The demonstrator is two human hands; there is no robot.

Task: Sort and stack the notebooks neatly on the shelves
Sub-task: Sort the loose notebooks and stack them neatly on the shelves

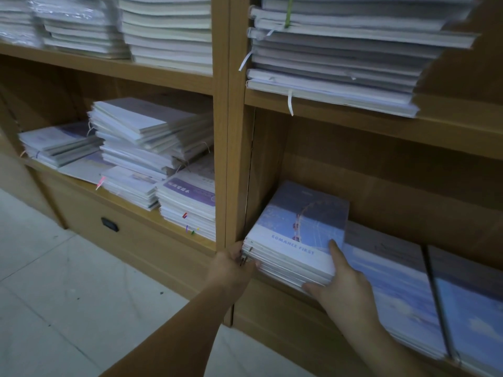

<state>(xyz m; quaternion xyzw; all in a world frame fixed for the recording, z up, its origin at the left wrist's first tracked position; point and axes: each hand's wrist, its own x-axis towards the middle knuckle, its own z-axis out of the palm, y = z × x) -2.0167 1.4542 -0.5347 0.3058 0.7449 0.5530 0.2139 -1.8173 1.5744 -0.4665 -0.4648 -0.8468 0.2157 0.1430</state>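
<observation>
A stack of blue-and-white notebooks, its top cover printed "ROMANCE FIRST", sits at the left end of the lower right shelf. My left hand grips the stack's front left corner. My right hand holds the front right corner, thumb on the top cover and fingers under the stack's edge. To the right lie two flat piles of sky-blue notebooks.
The wooden upright stands just left of the stack. The lower left shelf holds untidy notebook piles. Tall stacks fill the upper shelves. Pale floor tiles lie below, with a dark drawer handle.
</observation>
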